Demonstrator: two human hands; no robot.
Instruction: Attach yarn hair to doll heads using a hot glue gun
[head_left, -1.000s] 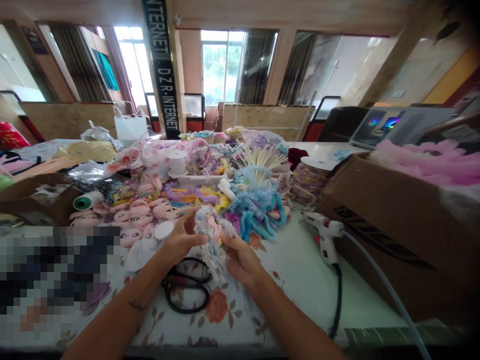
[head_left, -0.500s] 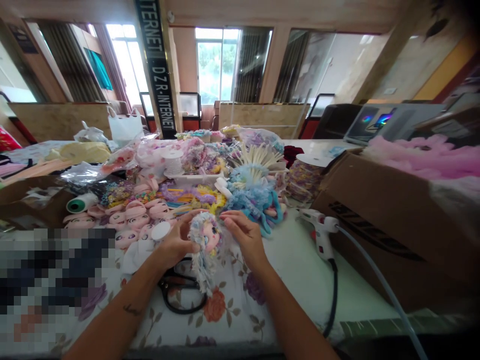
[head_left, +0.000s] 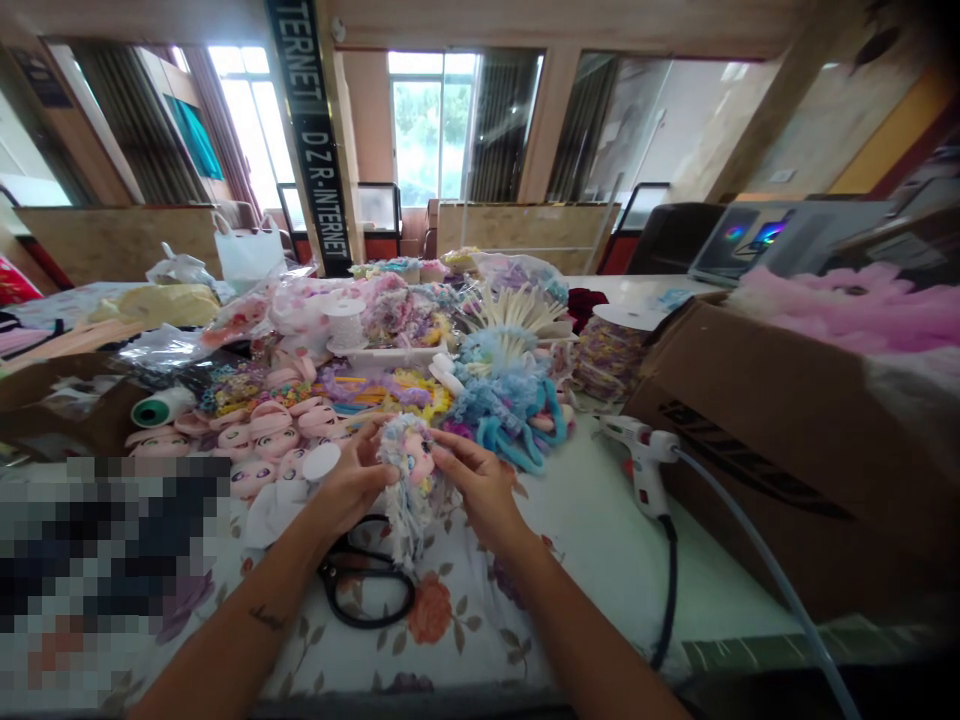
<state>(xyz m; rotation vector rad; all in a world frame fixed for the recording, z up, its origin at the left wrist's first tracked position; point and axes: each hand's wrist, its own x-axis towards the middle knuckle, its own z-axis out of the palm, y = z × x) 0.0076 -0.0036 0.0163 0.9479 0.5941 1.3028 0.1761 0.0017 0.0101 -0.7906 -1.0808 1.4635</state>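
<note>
At the centre of the frame, the small doll head with pale, fluffy yarn hair (head_left: 420, 458) is clamped between both hands, its painted face turned partly right, likely so the hairline can be checked. The left hand (head_left: 358, 478) grips the hair side; the right hand (head_left: 476, 478) pinches the face edge. Both forearms angle inward above the floral-clothed desk (head_left: 480, 650), near black-handled scissors (head_left: 367, 595).

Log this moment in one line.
left hand: holds pink-faced doll head with pastel fluffy hair; right hand: fingers at its face; nearby: black scissor handles, white glue gun
</note>
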